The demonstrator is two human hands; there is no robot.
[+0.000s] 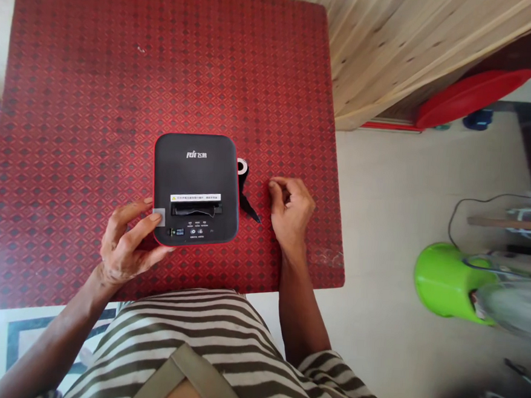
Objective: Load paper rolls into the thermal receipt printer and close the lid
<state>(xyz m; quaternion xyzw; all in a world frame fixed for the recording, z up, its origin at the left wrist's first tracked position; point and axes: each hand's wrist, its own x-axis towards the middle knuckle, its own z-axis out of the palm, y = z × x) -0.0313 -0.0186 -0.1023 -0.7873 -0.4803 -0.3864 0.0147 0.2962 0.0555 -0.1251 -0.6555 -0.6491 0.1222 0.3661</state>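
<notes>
A black receipt printer (197, 176) with a red rim and a paper slot stands on the red patterned table (91, 90). My left hand (129, 238) grips its near left corner. The index finger presses on the grey square button (159, 217), the thumb lies along the front edge and the other fingertips touch the left side. Against the printer's right side is a small roll of black tape (244, 168) with a white core, its loose end trailing towards me. My right hand (291, 210) rests right of the tape, fingers curled in and thumb against the index finger, with nothing visible in it.
Wooden planks (390, 38) border the table's far right side. On the floor to the right stand a green bucket (444, 281) and a red round tub (472, 98). A dark cable (453, 215) runs nearby. The table's near edge is close to my striped shirt (202, 322).
</notes>
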